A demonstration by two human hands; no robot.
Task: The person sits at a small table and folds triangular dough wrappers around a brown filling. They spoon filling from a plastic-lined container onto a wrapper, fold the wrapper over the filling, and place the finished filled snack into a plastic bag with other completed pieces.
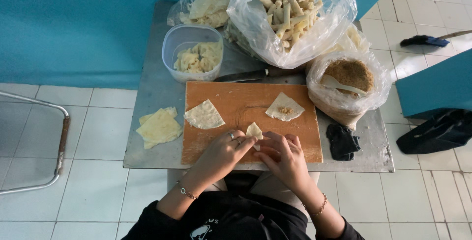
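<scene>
Both hands, left hand (223, 152) and right hand (282, 155), pinch fingers together on a thin, pale, soft pastry wrapper (254, 131), probably light and tearable, best held by its edges.

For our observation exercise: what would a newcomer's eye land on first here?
Probably both hands, left hand and right hand, folding a small dough wrapper at the near edge of the orange cutting board. Behind it, a big clear bag of rolled pastries dominates the table's far side.
</scene>
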